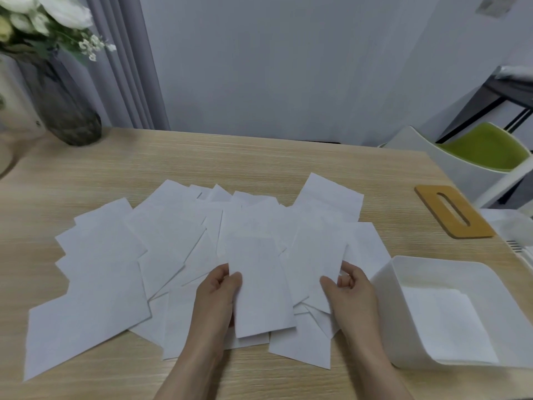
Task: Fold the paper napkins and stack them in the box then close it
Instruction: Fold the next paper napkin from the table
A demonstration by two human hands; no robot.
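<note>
Several white paper napkins (161, 243) lie spread and overlapping across the wooden table (259, 160). My left hand (216, 295) pinches the left edge of one napkin (259, 293) lying on top of the pile. My right hand (352, 293) pinches the lower edge of another napkin (314, 261) just to the right. An open white box (403, 321) stands at the right, close to my right hand, with folded napkins (447, 321) lying flat inside it. The box's wooden lid (452, 212), with a long slot, lies on the table behind the box.
A dark glass vase (66, 102) with white flowers stands at the table's back left corner. A white chair with a green seat (484, 151) is beyond the right edge. A white plastic object (516, 235) sits at the far right.
</note>
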